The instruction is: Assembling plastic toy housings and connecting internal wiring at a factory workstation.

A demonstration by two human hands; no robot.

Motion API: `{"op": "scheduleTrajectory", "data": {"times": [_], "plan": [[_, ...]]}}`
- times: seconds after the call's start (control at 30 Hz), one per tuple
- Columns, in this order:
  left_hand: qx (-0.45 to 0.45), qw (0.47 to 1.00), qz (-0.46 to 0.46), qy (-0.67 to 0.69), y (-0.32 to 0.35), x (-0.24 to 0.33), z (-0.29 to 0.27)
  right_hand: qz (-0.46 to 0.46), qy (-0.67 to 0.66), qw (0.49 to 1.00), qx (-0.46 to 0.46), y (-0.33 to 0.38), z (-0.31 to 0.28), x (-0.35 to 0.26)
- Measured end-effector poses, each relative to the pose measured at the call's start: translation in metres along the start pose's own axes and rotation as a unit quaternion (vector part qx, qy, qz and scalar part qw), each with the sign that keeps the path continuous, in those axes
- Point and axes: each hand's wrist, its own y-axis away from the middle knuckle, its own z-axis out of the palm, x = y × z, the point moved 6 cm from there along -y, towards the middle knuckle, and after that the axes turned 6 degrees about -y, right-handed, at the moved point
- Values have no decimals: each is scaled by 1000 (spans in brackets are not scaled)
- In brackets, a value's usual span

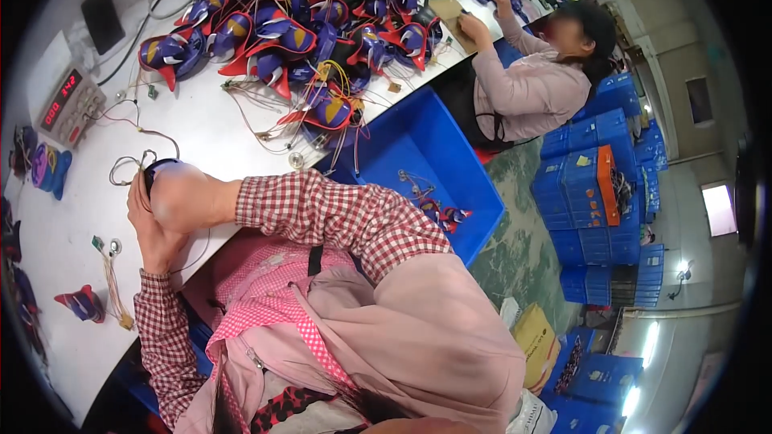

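Head view: a blue bin at the white table's near edge holds a few red-and-blue parts and wires. Bare tabletop lies left of the hands. The left hand and right hand press together around a dark piece; their grip and its axis cannot be told.

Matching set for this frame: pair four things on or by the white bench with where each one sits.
1. blue bin
2. meter box with red digits
3. heap of blue-and-red shells
4. small dark part

A. far end of the white bench
B. between both hands
C. bench's left edge
D. off the bench edge, on the person's right

Pairs: 1-D, 2-C, 3-A, 4-B
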Motion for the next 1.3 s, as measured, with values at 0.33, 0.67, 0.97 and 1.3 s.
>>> {"op": "scheduleTrajectory", "data": {"times": [0.33, 0.67, 0.97, 1.3], "plan": [[-25, 997, -53, 46, 7, -12, -29, 146, 32, 985, 83, -23, -48, 15], [234, 918, -307, -87, 195, -48, -145, 122, 152, 978, 72, -2, -64, 44], [220, 907, -334, -133, 184, -160, -169, -89, -92, 964, -232, -55, 122, -131], [38, 915, -388, -101, 161, -173, -172, -109, 46, 975, -190, -57, 212, -111]]}}
